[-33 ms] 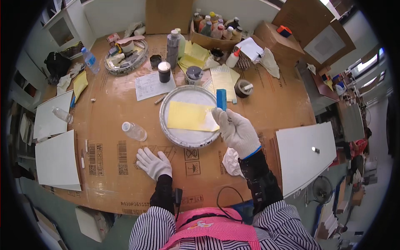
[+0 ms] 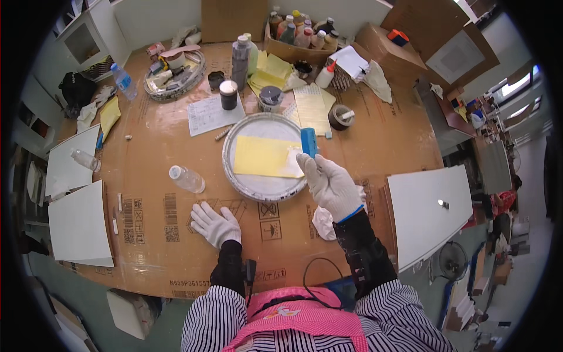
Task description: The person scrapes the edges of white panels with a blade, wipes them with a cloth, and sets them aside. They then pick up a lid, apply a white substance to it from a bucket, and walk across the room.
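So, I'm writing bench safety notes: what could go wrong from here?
The blue block, held by its lower end in the right hand, might slip and drop onto the yellow sheet. The left hand, resting near the clear bottle, could bump it.

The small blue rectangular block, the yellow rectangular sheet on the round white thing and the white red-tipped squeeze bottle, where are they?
Small blue block point(image 2: 308, 142): head view, its broad side.
Yellow rectangular sheet point(image 2: 264, 156): head view, its middle.
White red-tipped bottle point(image 2: 324, 78): head view, its body.

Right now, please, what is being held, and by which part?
The right hand holds a blue block by its lower end in view; the left hand holds nothing.
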`<state>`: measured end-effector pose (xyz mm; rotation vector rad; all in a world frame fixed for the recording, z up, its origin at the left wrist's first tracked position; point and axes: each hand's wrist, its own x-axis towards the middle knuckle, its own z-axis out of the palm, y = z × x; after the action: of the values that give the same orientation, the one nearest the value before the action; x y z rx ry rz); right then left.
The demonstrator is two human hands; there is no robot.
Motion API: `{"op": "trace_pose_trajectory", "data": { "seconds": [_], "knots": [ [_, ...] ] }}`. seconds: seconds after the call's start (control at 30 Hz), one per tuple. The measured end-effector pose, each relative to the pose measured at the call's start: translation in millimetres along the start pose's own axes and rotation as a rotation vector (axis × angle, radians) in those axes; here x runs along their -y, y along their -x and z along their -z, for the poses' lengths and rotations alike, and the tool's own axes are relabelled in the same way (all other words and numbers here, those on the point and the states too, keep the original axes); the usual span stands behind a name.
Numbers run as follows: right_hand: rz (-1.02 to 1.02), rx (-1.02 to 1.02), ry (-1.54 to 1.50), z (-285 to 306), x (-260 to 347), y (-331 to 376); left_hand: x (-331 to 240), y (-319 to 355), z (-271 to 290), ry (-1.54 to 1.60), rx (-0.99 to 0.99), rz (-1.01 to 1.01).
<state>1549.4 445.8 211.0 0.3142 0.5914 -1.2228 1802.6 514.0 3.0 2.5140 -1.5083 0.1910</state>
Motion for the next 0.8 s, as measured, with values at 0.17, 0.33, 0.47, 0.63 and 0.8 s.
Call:
{"op": "trace_pose_trajectory", "data": {
  "seconds": [0.17, 0.33, 0.47, 0.63, 0.8],
  "knots": [
    [0.187, -0.254, 0.164, 160, -20, -5, -10, -2, 2, -0.006, 0.002, -0.01],
    [0.419, -0.438, 0.252, 213, -21, -16, -4, 1, -5, -0.029, -0.027, -0.022],
    [0.581, -0.425, 0.496, 199, -3, -15, 4, 0, -7, -0.033, -0.032, -0.005],
    [0.373, -0.564, 0.832, 168, -45, -24, -2, 0, -1, -0.039, 0.015, 0.001],
    [0.383, -0.895, 1.802, 130, -37, -87, -4, 0, 0, -0.027, 0.017, -0.01]
  ]
}}
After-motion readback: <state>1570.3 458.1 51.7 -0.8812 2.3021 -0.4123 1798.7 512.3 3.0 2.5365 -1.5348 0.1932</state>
